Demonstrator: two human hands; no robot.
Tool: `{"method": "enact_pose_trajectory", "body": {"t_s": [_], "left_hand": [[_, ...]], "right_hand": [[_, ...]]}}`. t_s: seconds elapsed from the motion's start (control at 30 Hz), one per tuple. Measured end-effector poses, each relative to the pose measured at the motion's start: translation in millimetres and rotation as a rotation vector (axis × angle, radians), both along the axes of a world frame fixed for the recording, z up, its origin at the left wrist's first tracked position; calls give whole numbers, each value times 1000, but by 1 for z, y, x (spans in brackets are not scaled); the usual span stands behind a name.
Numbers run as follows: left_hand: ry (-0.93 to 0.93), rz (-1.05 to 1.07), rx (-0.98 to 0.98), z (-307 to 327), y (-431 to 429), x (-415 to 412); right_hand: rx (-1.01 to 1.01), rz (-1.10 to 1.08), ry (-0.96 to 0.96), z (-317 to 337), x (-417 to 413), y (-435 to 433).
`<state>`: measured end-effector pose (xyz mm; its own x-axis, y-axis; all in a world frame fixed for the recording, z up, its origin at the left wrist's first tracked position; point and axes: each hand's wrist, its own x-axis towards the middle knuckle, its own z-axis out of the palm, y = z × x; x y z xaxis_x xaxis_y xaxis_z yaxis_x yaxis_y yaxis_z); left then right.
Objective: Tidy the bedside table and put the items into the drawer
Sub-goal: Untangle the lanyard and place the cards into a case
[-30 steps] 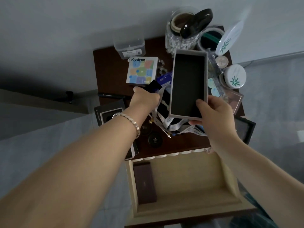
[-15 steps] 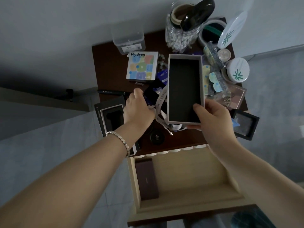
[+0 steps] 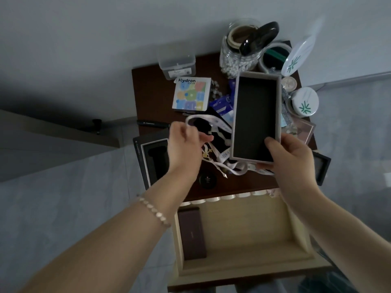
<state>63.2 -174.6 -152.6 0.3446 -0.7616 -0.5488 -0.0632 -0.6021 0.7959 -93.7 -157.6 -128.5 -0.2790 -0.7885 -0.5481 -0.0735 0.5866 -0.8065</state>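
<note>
The open grey box point(image 3: 256, 115), dark inside, is held tilted above the right half of the bedside table point(image 3: 152, 89), not resting on it. The right hand point(image 3: 292, 157) grips its near end, thumb inside the rim and fingers curled underneath. Just left of the box, the left hand point(image 3: 186, 144) has its fingers curled round a white ribbon point(image 3: 203, 120), which loops up over the knuckles and trails in a tangle under the box's near corner (the hand is a little blurred, so the exact pinch is hard to read). A beaded bracelet point(image 3: 154, 210) sits on that wrist.

Below the table top the drawer point(image 3: 243, 269) stands pulled out, with a dark maroon case point(image 3: 191, 233) lying along its left side.

On the table behind the hands are a colourful packet point(image 3: 191, 94), a clear plastic tub point(image 3: 177, 64), a glass jar point(image 3: 237, 60) of cotton swabs, a round white tin point(image 3: 304, 102), a black pen point(image 3: 152, 123) and a small black disc point(image 3: 207, 180). A black tray point(image 3: 152, 159) overhangs the left edge.
</note>
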Motion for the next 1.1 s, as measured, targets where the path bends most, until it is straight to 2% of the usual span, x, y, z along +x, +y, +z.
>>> {"method": "enact_pose_trajectory", "body": {"t_s": [0.1, 0.2, 0.27, 0.37, 0.47, 0.53, 0.67, 0.73, 0.87, 0.93, 1.0, 1.1], "left_hand": [[176, 276, -169, 41, 5, 13], [187, 341, -264, 67, 4, 34], [225, 324, -235, 74, 3, 45], [269, 204, -141, 87, 8, 52], [301, 58, -132, 103, 15, 53], [353, -1, -139, 121, 17, 51], [521, -73, -84, 166, 22, 41], [553, -114, -57, 184, 25, 35], [480, -84, -154, 235, 31, 28], [312, -110, -198, 253, 28, 29], [88, -242, -186, 266, 27, 30], [13, -333, -101, 282, 36, 27]], "right_hand": [[-7, 30, 91, 0, 5, -4], [59, 109, 193, -16, 20, -9], [122, 220, 256, -29, 32, -14], [208, 283, 224, -35, 50, -18], [246, 397, 350, -23, 57, -12], [125, 478, 327, 1, 57, -2], [-156, 906, 206, 43, 60, 25], [-225, 969, 203, 54, 63, 34], [-146, 1010, 202, 107, 55, 41], [-85, 1010, 132, 137, 49, 42], [-76, 933, 39, 174, 47, 40], [-127, 695, -131, 229, 47, 32]]}}
